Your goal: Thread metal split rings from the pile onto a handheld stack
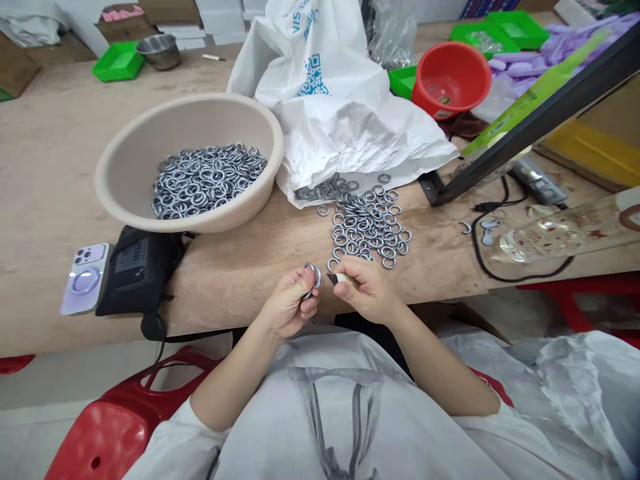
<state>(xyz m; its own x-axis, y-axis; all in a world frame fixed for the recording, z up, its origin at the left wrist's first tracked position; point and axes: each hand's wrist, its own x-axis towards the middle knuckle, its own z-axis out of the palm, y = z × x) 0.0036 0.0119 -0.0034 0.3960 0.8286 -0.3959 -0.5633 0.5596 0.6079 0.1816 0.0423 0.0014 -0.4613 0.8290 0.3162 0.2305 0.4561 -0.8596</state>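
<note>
My left hand (293, 303) is closed on grey rings (317, 277), pinched between thumb and fingers near the table's front edge; at least two show. Just to its right, my right hand (367, 290) grips a small knife-like tool (341, 277) with a dark slanted tip and a pale handle. That tip points at the rings, with a narrow gap between. Beyond my hands lies a loose pile of similar grey rings (367, 223), partly spilling from a white sack (350, 127). Many more rings (207, 183) fill the bottom of a beige basin (113, 177) at the left.
A phone (86, 279) and a black pouch (137, 270) lie left of my hands. To the right are a dark metal bar (540, 107), a black cable (483, 250) and a clear bottle (560, 233). A red bowl (453, 77) stands behind.
</note>
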